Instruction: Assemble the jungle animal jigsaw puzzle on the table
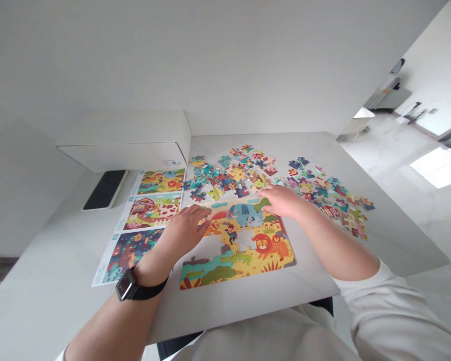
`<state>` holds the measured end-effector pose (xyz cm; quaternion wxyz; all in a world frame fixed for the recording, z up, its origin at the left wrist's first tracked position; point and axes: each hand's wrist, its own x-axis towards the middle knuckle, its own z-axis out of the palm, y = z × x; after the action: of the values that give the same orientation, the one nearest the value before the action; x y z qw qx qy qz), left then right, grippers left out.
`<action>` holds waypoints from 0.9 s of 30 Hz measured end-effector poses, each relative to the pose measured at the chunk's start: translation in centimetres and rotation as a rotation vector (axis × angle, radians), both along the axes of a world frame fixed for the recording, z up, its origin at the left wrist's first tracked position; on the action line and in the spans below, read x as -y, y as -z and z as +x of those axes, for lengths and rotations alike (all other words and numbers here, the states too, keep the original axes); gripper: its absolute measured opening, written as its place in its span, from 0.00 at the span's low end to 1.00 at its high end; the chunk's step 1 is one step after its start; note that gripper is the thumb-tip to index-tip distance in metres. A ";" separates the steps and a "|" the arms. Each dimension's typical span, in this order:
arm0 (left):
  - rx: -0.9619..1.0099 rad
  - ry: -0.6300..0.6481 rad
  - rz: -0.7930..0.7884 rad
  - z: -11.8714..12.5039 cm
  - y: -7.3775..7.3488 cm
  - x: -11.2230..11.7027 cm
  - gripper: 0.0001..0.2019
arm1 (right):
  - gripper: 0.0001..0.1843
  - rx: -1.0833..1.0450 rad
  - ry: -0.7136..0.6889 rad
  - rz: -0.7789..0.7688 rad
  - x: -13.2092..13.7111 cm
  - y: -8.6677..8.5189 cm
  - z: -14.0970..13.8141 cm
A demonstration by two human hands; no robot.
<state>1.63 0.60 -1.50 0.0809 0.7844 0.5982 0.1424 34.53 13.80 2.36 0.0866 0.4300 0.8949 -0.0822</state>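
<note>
A partly joined jigsaw puzzle (272, 246) with lions, elephants and crocodiles lies flat before me on the table. Bare table shows through gaps at its left and middle. My left hand (186, 229) rests at its upper left edge, fingers stretched and thumb apart, covering that corner. At the upper right, by the green bush beside the elephants, is my right hand (281, 200). Its thumb and fingers are apart, touching the puzzle's top edge, and no loose piece shows between them. A heap of loose puzzle pieces (236, 173) lies just beyond the top edge.
More loose pieces (323, 193) spread to the right. A reference sheet (126, 223) with three pictures lies on the left, partly under my left forearm. Beyond it are a phone (105, 189) and a white box (131, 156). A wall borders the table's (240, 311) far edge.
</note>
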 end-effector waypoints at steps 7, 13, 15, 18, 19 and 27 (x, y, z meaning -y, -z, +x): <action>-0.001 -0.007 0.036 0.2 0.3 -0.1 0.16 | 0.25 -0.003 0.004 -0.017 0.0 0.4 0.1; 0.004 -0.013 0.040 0.3 0.3 -0.1 0.16 | 0.25 -0.014 -0.011 -0.019 -0.1 0.4 0.0; 0.002 -0.012 0.039 0.2 0.4 -0.1 0.16 | 0.26 -0.019 -0.010 -0.023 -0.2 0.5 0.1; -0.001 -0.009 0.034 0.2 0.5 -0.2 0.17 | 0.26 -0.023 0.002 -0.033 -0.3 0.7 0.1; 0.003 -0.007 0.034 0.1 0.6 -0.3 0.17 | 0.26 -0.025 0.006 -0.038 -0.3 0.7 0.1; 0.015 -0.037 0.115 -0.6 1.6 -0.5 0.15 | 0.26 -0.035 0.018 -0.053 -0.2 0.5 0.0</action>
<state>0.99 1.14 -3.12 0.0374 0.7754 0.6029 0.1841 34.54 13.97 1.85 0.0813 0.4339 0.8900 -0.1141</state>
